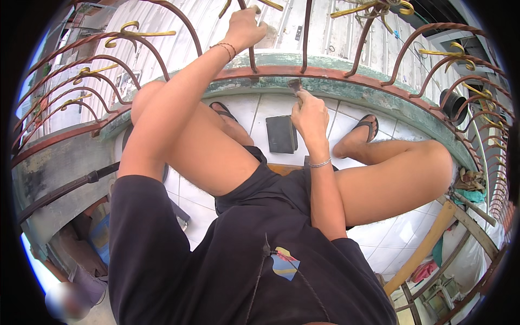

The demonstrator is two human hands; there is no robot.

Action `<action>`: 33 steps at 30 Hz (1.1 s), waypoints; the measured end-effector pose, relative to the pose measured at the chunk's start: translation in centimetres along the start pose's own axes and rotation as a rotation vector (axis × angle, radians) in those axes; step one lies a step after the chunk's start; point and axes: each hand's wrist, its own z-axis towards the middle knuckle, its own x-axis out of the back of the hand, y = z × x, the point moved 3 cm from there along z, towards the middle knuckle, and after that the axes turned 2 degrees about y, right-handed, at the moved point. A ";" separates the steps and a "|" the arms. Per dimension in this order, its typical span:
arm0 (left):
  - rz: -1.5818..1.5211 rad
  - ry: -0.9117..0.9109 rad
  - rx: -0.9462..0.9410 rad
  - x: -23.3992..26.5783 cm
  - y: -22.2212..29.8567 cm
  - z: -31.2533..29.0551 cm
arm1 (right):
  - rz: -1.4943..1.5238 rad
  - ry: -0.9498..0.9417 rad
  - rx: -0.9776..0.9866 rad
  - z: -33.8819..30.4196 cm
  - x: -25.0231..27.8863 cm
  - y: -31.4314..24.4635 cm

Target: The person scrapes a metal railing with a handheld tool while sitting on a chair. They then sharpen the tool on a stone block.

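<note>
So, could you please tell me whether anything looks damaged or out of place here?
Yes: the green ledge has patchy, worn-looking paint around the small tool in the right hand. On the railing above, a yellow scroll carries an untidy tangle of string or wire, unlike those farther left.

A flat, dark rectangular case (280, 134) lies on the white tiled floor (395, 233). Ribbed pale roofing sheets (336, 35) spread out at the top; a round black container (454, 106) sits at upper right, with a teal cloth (470, 197) below it.
</note>
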 end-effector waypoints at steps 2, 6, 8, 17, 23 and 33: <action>0.059 0.018 -0.039 -0.1 -0.3 0.2 | -0.074 0.013 0.017 0.2 -0.8 0.5; -0.009 0.071 -0.036 -0.9 -0.4 0.4 | -0.212 -0.130 -0.040 0.5 -0.4 -0.2; -0.019 0.063 -0.007 -0.5 -0.8 -0.2 | -0.228 -0.154 -0.042 0.5 -0.5 -1.2; 0.004 -0.290 0.204 0.2 0.5 -1.7 | -0.302 -0.234 -0.093 1.7 -0.8 -2.1; 0.074 -0.521 0.050 3.2 3.7 -2.4 | -0.314 -0.199 -0.111 1.6 -0.7 -1.6; 0.174 0.275 0.098 24.2 4.6 -10.0 | -0.298 -0.273 0.077 1.5 -2.0 0.8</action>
